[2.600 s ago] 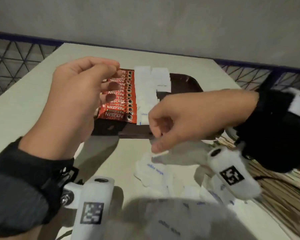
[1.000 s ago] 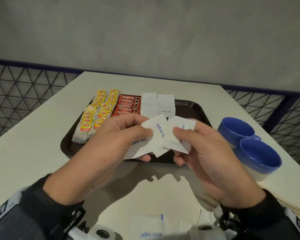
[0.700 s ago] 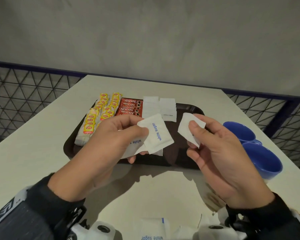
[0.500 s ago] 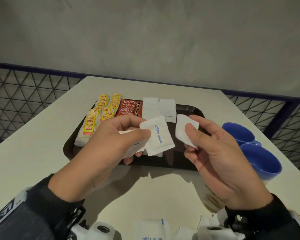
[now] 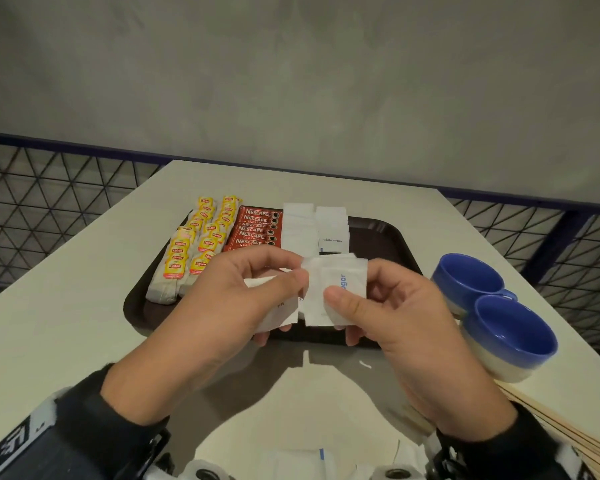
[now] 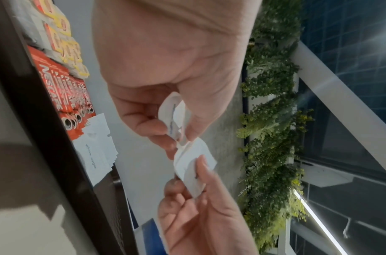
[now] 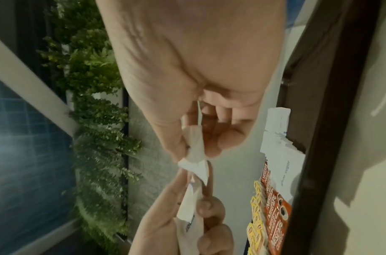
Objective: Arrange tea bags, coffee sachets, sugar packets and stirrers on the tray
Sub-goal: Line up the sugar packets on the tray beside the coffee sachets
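Both hands hover over the near edge of the dark brown tray (image 5: 392, 233). My left hand (image 5: 257, 292) pinches white sugar packets (image 5: 278, 310) between thumb and fingers. My right hand (image 5: 357, 306) pinches other white sugar packets (image 5: 336, 282) right beside them, the two bunches touching. On the tray lie two rows of yellow tea bags (image 5: 201, 244), a row of red coffee sachets (image 5: 257, 230) and two rows of white sugar packets (image 5: 312, 226). In the left wrist view the left hand's packets (image 6: 174, 119) curl in its fingers. Wooden stirrers (image 5: 568, 434) lie on the table at the right.
Two blue cups (image 5: 492, 306) stand on the table right of the tray. More loose sugar packets (image 5: 298, 462) lie at the near table edge below my wrists. A mesh railing (image 5: 49, 202) runs behind and beside the cream table (image 5: 66, 306).
The right hand, which had drawn its packet apart to the right, has come back left, so its packets now meet those in the left hand. The view also tipped up from the table.
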